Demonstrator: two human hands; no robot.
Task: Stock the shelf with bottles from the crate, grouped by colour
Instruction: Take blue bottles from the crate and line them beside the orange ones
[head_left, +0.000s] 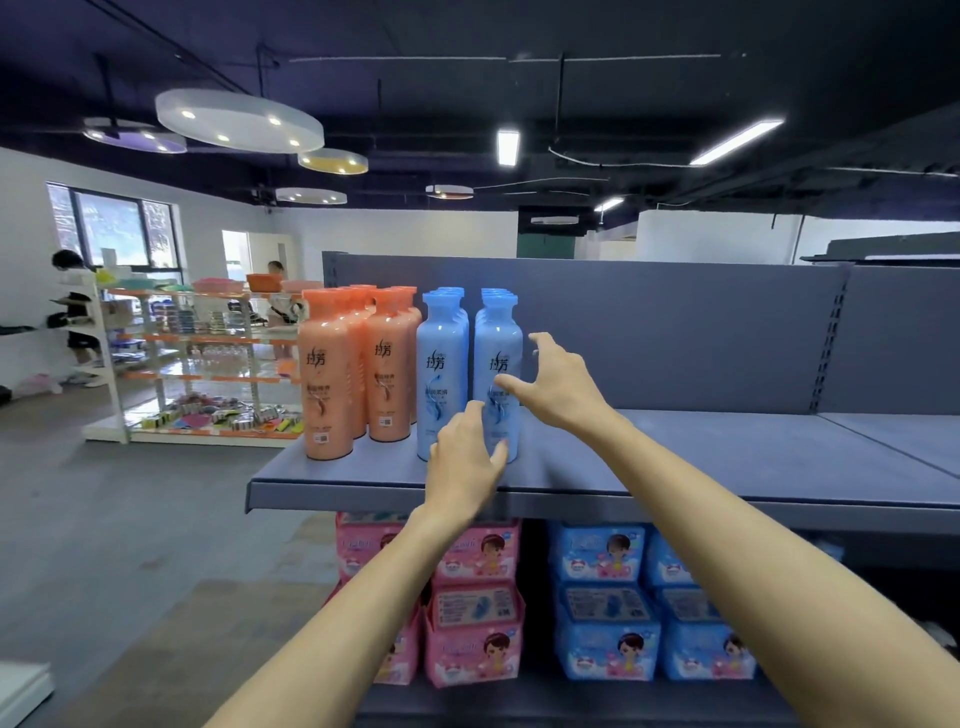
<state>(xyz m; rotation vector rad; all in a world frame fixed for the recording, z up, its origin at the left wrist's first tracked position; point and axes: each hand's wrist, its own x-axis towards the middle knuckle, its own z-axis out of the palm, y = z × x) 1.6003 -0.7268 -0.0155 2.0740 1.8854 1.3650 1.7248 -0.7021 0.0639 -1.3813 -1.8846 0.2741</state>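
On the grey shelf (727, 457), several orange bottles (326, 374) stand grouped at the left end. Right beside them stand several blue bottles (440, 364) in two rows. My left hand (465, 462) hovers with relaxed fingers just in front of the base of the front right blue bottle (500, 343). My right hand (558, 384) is spread open at that bottle's right side, thumb near its label, holding nothing. No crate is in view.
The shelf runs on to the right, with a grey back panel (675, 332) behind. Pink packs (472, 634) and blue packs (608, 634) fill the lower shelf. Another rack (208, 364) and two people stand across the floor to the left.
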